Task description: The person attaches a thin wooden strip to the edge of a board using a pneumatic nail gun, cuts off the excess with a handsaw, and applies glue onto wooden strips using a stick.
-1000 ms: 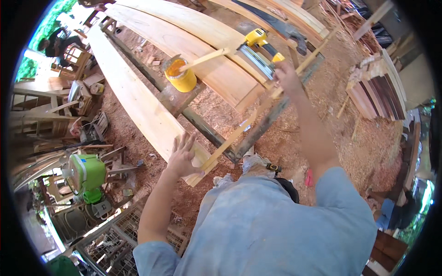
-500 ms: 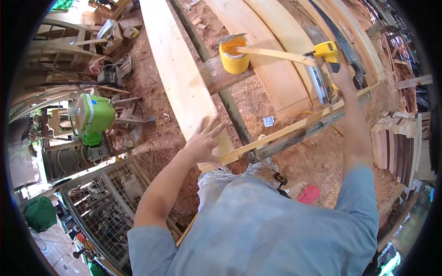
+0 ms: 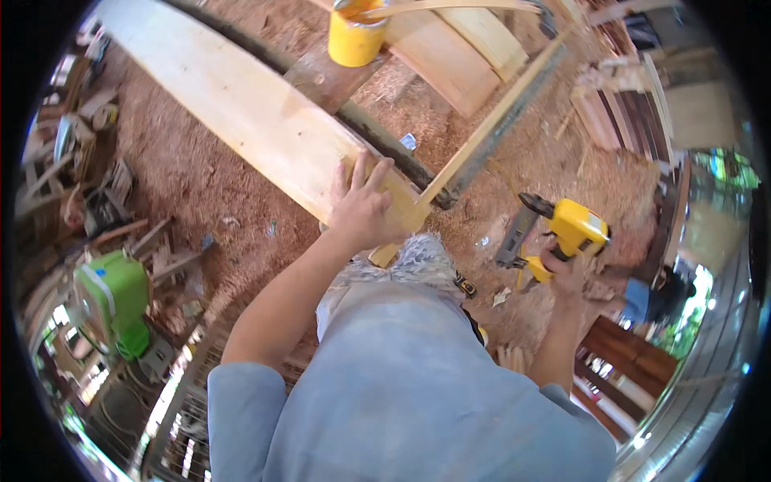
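My left hand lies on the near end of a long pale wooden board, fingers spread, pressing or resting on its surface. Across that end runs a narrow wooden strip, which slants away to the upper right beside a dark beam. Off to the right, my right hand is wrapped round the handle of a yellow nail gun. The tool is held clear of the board and strip. Its grey magazine and dark nose face left.
A yellow bucket with orange contents and a long stick stands beyond the board. Further boards lie at the top. Stacked wood pieces are at the right, a green machine at the left. Sawdust covers the ground.
My right hand has brought the nail gun back from the strip's far end toward my right side. My left hand stays on the board's end. The view has turned to the right.
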`<state>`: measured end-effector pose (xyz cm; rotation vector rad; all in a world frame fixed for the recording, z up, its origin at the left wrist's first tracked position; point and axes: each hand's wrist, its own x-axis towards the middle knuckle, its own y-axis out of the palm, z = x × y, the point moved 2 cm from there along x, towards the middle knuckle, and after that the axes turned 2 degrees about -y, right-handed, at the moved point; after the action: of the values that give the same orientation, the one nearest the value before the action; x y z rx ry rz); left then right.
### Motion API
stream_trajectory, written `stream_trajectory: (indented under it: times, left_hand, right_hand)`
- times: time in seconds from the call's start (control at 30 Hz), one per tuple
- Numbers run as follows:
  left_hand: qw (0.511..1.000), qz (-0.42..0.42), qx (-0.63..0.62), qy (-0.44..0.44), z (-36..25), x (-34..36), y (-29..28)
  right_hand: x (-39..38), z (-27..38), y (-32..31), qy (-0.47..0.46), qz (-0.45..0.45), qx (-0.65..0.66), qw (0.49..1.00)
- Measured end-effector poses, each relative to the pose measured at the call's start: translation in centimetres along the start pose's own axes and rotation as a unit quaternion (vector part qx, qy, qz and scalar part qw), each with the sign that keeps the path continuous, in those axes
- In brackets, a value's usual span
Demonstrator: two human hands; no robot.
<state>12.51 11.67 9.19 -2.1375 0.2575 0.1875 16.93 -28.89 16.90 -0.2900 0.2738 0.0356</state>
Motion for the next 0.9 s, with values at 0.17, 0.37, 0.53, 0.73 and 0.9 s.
stream_trajectory:
  times: [0.17,0.37,0.53,0.73,0.9]
  left_hand:
    - [1.0,-0.008,0.009,0.011,0.2,-0.3,0.6]
    - [0.997,-0.033,0.062,0.017,-0.3,0.2,0.5]
    - [0.989,-0.088,0.094,0.068,0.8,0.4,1.5]
    - [0.993,-0.076,0.079,0.049,0.6,0.6,2.1]
    - [0.995,-0.066,0.06,0.053,0.8,0.4,1.8]
  right_hand:
    - [-5.5,-4.1,5.4,0.059,-0.118,0.27,0.954]
    - [-8.9,-13.5,10.8,0.029,-0.025,0.222,0.974]
    - [-8.8,-14.0,20.0,0.086,-0.146,0.149,0.974]
    - [-6.0,-11.3,25.4,0.054,-0.2,0.202,0.957]
    - [-4.1,-10.2,26.0,0.021,-0.177,0.176,0.968]
